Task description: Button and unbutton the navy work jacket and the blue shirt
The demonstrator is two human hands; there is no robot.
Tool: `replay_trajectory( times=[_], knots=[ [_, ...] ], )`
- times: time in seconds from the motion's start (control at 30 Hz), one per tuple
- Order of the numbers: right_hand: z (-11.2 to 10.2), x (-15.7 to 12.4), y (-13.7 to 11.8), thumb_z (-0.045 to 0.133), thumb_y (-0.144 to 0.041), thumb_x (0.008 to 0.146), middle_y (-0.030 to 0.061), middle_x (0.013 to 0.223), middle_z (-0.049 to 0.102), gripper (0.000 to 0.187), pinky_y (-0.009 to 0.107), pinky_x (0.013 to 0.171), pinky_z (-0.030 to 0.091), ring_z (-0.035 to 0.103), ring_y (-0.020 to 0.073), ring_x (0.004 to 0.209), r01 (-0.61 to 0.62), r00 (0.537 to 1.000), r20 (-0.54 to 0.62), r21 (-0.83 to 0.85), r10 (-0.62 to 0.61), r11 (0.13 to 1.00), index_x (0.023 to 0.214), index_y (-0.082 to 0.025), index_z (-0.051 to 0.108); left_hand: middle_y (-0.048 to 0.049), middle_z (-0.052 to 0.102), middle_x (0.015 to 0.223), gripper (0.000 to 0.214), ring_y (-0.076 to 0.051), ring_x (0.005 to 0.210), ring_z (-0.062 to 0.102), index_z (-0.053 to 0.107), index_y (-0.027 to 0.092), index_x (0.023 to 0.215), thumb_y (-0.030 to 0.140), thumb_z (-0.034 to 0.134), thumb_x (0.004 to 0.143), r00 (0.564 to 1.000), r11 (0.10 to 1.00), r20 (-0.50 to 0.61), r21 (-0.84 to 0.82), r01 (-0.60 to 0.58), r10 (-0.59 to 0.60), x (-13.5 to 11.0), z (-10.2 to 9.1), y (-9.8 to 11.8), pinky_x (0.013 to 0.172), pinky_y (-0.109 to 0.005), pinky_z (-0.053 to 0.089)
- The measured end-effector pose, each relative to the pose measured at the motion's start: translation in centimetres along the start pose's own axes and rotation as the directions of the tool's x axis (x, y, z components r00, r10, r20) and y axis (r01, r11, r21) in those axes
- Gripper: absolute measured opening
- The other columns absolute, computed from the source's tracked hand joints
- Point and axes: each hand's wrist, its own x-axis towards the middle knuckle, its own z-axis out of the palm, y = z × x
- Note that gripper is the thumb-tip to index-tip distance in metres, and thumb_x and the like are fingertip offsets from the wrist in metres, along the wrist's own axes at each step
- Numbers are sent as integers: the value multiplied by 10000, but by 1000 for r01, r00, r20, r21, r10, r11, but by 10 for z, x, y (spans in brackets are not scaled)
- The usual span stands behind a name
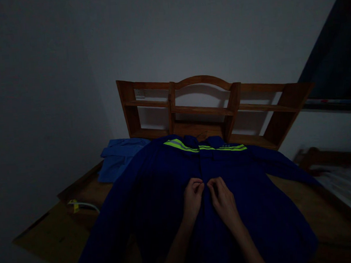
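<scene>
A dark blue work jacket (pixel 164 187) lies spread out front side up, its collar toward the shelf and a yellow-green reflective stripe (pixel 180 146) across the chest. Both hands are over its front opening, about halfway down. My left hand (pixel 193 194) pinches the jacket's edge just left of the opening, thumb against fingers. On the other side, my right hand (pixel 221 194) makes a similar pinch at the front edge. A small gap separates the fingertips. The room is dim, and any button or fastener between the fingers is too small to make out.
A wooden shelf unit (pixel 204 110) stands on the wooden desk (pixel 298 195) against the wall. Folded lighter blue cloth (pixel 120 156) lies at the back left. A white cable (pixel 86 204) with a yellow tag is at the left edge. A dark window or curtain is at the upper right.
</scene>
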Motion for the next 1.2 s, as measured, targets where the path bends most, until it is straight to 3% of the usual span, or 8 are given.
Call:
replay_trajectory(
  times=[0.37,0.73,1.03,1.2],
  knots=[
    [2,1,1,365,-279,937,45,897,564,160,279,747,448,571,161,782,13,1000,11,58,-14,998,934,-221,514,-41,673,776,181,-167,754,640,539,180,945,265,575,789,1000,1000,11,-22,2,-2,-2,-1,-3,697,-253,448],
    [1,3,2,417,-312,914,31,868,582,161,255,715,437,571,149,772,-60,998,5,100,60,993,907,-206,538,-29,655,766,166,-159,758,641,509,191,947,248,561,800,1000,999,4,-31,-20,21,0,2,-6,715,-258,463],
    [0,4,2,431,-298,898,22,853,582,160,248,719,413,560,144,780,-103,993,-36,147,110,984,870,-200,554,-40,636,846,316,-161,822,641,509,182,981,248,673,719,994,990,103,-141,-11,26,0,2,-9,766,-271,481],
    [-2,3,-1,450,-343,893,16,833,579,180,251,711,404,552,145,761,-124,991,-36,159,131,979,852,-204,556,-56,642,865,280,-169,859,640,520,186,980,241,656,742,995,996,81,-76,-48,54,-2,2,-6,808,-295,484]
  ],
)
